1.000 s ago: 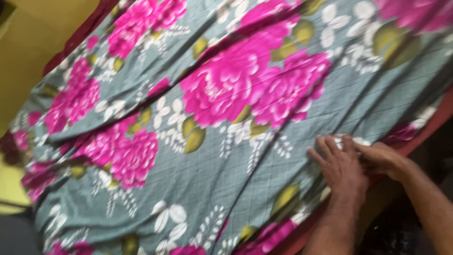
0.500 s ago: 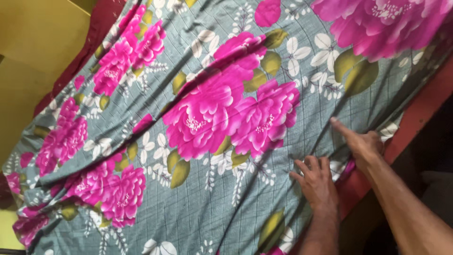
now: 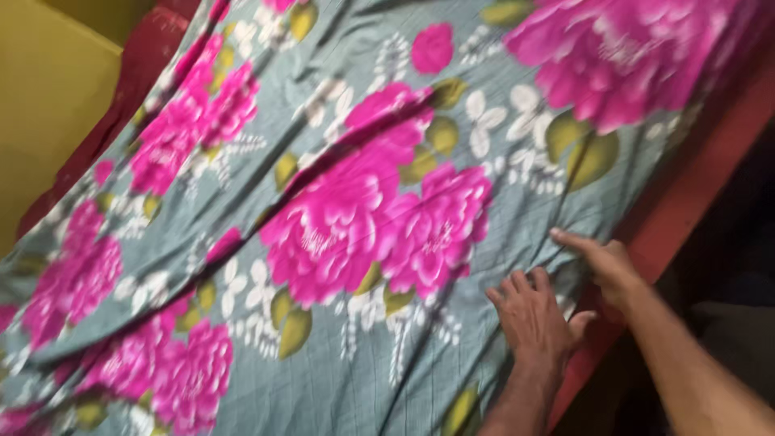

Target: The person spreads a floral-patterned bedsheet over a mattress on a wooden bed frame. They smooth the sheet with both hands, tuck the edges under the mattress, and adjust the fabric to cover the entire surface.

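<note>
Pressing left hand [image 3: 533,315] flat, fingers apart, on sheet [image 3: 323,242] near right edge, prob. to pin fabric. Gripping sheet hem w/ right hand [image 3: 601,266] by red frame [image 3: 686,194]; grip closure unclear. Sheet covering bed, creased diagonally.

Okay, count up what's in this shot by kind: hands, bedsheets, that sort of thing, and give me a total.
Hands: 2, the left hand flat on the cloth, the right hand at its edge
Floral bedsheets: 1, the grey-green sheet with pink flowers
Red bed edges: 1, the red edge beside the sheet
Yellow walls: 1, the yellow wall
Total: 5
</note>
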